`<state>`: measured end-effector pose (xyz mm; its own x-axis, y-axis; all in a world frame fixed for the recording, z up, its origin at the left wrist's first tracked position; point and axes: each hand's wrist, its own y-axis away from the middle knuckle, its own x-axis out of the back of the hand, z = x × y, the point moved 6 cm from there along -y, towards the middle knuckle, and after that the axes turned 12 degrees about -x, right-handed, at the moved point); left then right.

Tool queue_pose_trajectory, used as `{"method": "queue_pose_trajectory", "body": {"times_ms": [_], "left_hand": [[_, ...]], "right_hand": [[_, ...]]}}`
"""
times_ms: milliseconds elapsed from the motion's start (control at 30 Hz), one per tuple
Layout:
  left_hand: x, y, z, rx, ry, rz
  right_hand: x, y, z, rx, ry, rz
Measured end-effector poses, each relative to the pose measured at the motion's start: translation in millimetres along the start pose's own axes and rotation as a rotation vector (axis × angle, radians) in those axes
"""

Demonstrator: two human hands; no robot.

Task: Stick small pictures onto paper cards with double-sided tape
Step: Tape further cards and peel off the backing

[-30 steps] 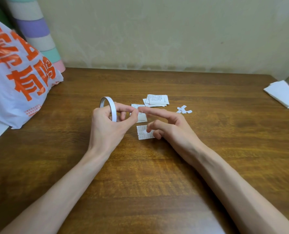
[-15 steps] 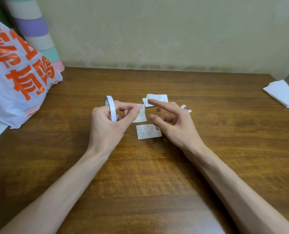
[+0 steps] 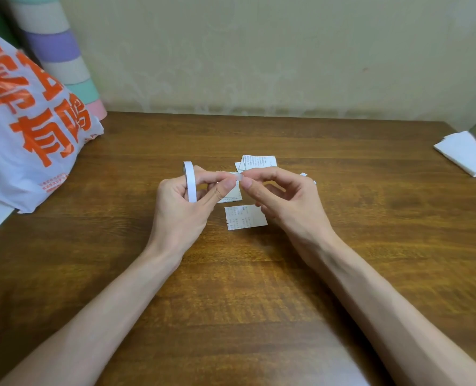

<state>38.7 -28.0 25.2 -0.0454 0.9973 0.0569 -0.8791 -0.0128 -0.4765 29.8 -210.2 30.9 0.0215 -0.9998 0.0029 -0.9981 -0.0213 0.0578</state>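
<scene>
The tape roll [image 3: 190, 185] stands on edge above the table [image 3: 259, 288], gripped in the left hand [image 3: 181, 210], fingers curled round it. Just right of the roll, the right hand [image 3: 289, 201] pinches its loose end [image 3: 238, 177] between thumb and forefinger. A card [image 3: 245, 217] lies on the table nearer than the roll, to its right.

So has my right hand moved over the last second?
Yes. The right hand shifted rightward off the near paper card and it now pinches the tape end.
</scene>
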Motion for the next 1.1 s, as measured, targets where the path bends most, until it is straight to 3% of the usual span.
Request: {"method": "queue_pose_trajectory", "body": {"times_ms": [333, 500, 700, 933, 1100], "left_hand": [[-3, 0, 3, -0.016, -0.008, 0.001], [-2, 1, 0, 0.010, -0.107, -0.015], [11, -4, -2, -0.018, -0.210, 0.001], [1, -1, -14, 0.016, -0.378, -0.288], [-1, -3, -19, -0.032, -0.485, -0.367]], "right_hand": [[2, -5, 3, 0.041, -0.004, 0.023], [4, -8, 2, 0.162, 0.202, 0.089], [16, -17, 9, 0.116, 0.373, 0.101], [16, -19, 14, 0.015, 0.490, -0.020], [15, -18, 18, -0.047, 0.575, -0.006]]}}
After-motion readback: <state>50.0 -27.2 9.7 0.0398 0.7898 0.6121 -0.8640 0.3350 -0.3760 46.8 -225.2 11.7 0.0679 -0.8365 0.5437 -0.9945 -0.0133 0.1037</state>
